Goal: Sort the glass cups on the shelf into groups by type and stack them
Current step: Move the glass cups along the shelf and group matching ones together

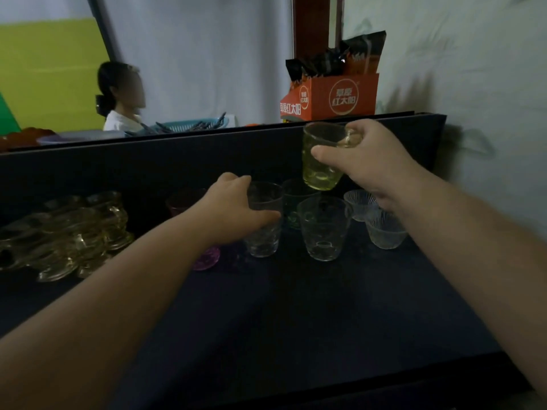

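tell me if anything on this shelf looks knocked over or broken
Nothing looks broken. The amber glasses at the shelf's left lie jumbled in a heap, not upright like the clear cups. The yellow cup is only tilted because the right hand holds it.

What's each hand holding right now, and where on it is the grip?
Right hand holds the yellow-green cup in the air by its side wall. Left hand grips the clear cup, standing on the shelf, around its upper side.
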Available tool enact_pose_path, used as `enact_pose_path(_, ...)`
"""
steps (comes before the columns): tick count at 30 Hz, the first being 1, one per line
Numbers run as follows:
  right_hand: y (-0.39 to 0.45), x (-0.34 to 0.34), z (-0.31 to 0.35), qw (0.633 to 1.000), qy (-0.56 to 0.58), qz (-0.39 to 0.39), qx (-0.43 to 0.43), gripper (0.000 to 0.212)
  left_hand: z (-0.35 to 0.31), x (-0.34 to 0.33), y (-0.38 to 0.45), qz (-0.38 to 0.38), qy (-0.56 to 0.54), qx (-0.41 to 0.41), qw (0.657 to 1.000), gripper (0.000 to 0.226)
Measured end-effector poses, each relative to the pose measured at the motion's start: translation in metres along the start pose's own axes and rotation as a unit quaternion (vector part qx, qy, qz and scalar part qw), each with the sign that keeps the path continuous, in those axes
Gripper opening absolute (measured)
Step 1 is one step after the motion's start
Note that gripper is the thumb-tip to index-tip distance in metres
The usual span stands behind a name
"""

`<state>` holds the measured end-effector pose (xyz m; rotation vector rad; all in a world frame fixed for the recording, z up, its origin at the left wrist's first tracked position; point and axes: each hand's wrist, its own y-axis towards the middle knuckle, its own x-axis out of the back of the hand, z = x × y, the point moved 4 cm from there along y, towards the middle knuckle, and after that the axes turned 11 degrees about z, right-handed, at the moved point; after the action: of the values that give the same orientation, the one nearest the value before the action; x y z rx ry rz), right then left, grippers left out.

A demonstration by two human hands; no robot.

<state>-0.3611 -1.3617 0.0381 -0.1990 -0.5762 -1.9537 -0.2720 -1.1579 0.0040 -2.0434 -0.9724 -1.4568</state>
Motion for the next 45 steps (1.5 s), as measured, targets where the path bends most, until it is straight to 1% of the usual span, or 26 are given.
enact_pose_path(2, 0.020, -0.007, -0.001, 1.000, 0.001, 0.013, -0.014, 0.059, 0.001, -0.001, -0.002, 0.004, 0.010, 0.008, 1.000, 0.073)
enact_pose_path(4, 0.037, -0.016, -0.005, 0.999, -0.007, 0.027, -0.040, 0.069, 0.002, -0.001, -0.003, 0.000, 0.024, 0.012, 1.000, 0.073)
enact_pose_path(6, 0.050, -0.025, -0.013, 0.996, -0.031, 0.039, -0.069, 0.076, 0.002, -0.001, -0.004, 0.001, 0.039, 0.019, 0.999, 0.076)
enact_pose_path(8, 0.058, -0.031, -0.020, 0.993, -0.052, 0.052, -0.090, 0.078, 0.001, -0.001, -0.006, 0.001, 0.060, 0.027, 0.998, 0.081)
enact_pose_path(10, 0.062, -0.037, -0.027, 0.989, -0.081, 0.066, -0.108, 0.084, 0.001, -0.002, -0.009, -0.005, 0.073, 0.031, 0.997, 0.083)
enact_pose_path(13, 0.063, -0.045, -0.034, 0.981, -0.126, 0.085, -0.117, 0.094, 0.002, -0.003, -0.017, -0.016, 0.087, 0.030, 0.996, 0.085)
enact_pose_path(16, 0.064, -0.047, -0.035, 0.973, -0.170, 0.098, -0.119, 0.098, 0.002, -0.004, -0.025, -0.024, 0.093, 0.026, 0.995, 0.087)
enact_pose_path(18, 0.064, -0.047, -0.033, 0.965, -0.188, 0.115, -0.143, 0.097, 0.003, -0.004, -0.030, -0.027, 0.090, 0.024, 0.995, 0.090)
enact_pose_path(21, 0.062, -0.047, -0.036, 0.955, -0.198, 0.142, -0.172, 0.095, 0.010, -0.005, -0.039, -0.031, 0.086, 0.028, 0.995, 0.103)
enact_pose_path(26, 0.055, -0.044, -0.032, 0.942, -0.244, 0.173, -0.155, 0.102, 0.042, 0.001, -0.070, -0.054, 0.080, 0.044, 0.994, 0.119)
enact_pose_path(29, 0.037, -0.032, -0.022, 0.944, -0.269, 0.160, -0.105, 0.104, 0.071, 0.006, -0.084, -0.098, 0.063, 0.054, 0.992, 0.123)
enact_pose_path(32, 0.004, -0.025, -0.018, 0.944, -0.282, 0.158, -0.067, 0.102, 0.090, 0.000, -0.082, -0.098, 0.030, 0.090, 0.991, 0.126)
enact_pose_path(33, -0.008, -0.025, -0.021, 0.943, -0.283, 0.164, -0.065, 0.107, 0.094, -0.004, -0.079, -0.093, 0.015, 0.101, 0.990, 0.123)
enact_pose_path(36, -0.037, -0.035, -0.032, 0.943, -0.285, 0.156, -0.074, 0.139, 0.099, -0.013, -0.070, -0.103, -0.042, 0.114, 0.987, 0.114)
enact_pose_path(37, -0.042, -0.038, -0.037, 0.944, -0.285, 0.149, -0.069, 0.141, 0.100, -0.015, -0.068, -0.109, -0.063, 0.118, 0.985, 0.111)
enact_pose_path(39, -0.049, -0.043, -0.044, 0.952, -0.272, 0.125, -0.057, 0.130, 0.103, -0.020, -0.065, -0.120, -0.097, 0.119, 0.981, 0.107)
enact_pose_path(41, -0.053, -0.043, -0.047, 0.963, -0.249, 0.092, -0.052, 0.114, 0.107, -0.023, -0.064, -0.126, -0.126, 0.107, 0.978, 0.110)
enact_pose_path(43, -0.056, -0.040, -0.049, 0.968, -0.236, 0.067, -0.047, 0.108, 0.112, -0.022, -0.066, -0.129, -0.150, 0.102, 0.975, 0.116)
enact_pose_path(45, -0.059, -0.036, -0.045, 0.974, -0.218, 0.044, -0.039, 0.106, 0.116, -0.018, -0.069, -0.142, -0.156, 0.101, 0.972, 0.115)
